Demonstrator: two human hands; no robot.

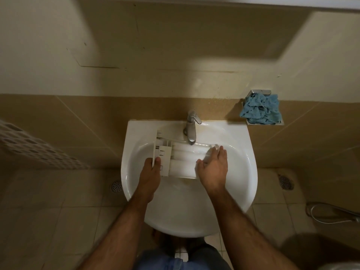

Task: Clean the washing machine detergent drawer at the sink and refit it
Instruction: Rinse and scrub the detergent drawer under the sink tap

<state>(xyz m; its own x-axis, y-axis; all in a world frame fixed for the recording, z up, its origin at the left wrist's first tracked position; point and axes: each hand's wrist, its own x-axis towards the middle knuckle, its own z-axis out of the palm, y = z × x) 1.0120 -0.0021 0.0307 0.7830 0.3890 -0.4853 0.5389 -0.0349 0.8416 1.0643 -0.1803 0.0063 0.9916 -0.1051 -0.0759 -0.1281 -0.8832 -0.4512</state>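
The white detergent drawer (175, 156) lies sideways inside the white sink (243, 172), its front panel to the left, right under the metal tap (191, 129). Water seems to run over its right half. My left hand (151, 174) grips the drawer's left end at the front panel, with the thumb on top. My right hand (214, 168) lies on the drawer's right end with fingers fairly straight, and it hides that end.
A blue cloth (261, 110) sits on a small metal wall shelf right of the tap. A perforated white basket (35, 149) stands at the left. Floor drains (116, 186) flank the sink, and a hose (331, 213) lies on the tiles at the right.
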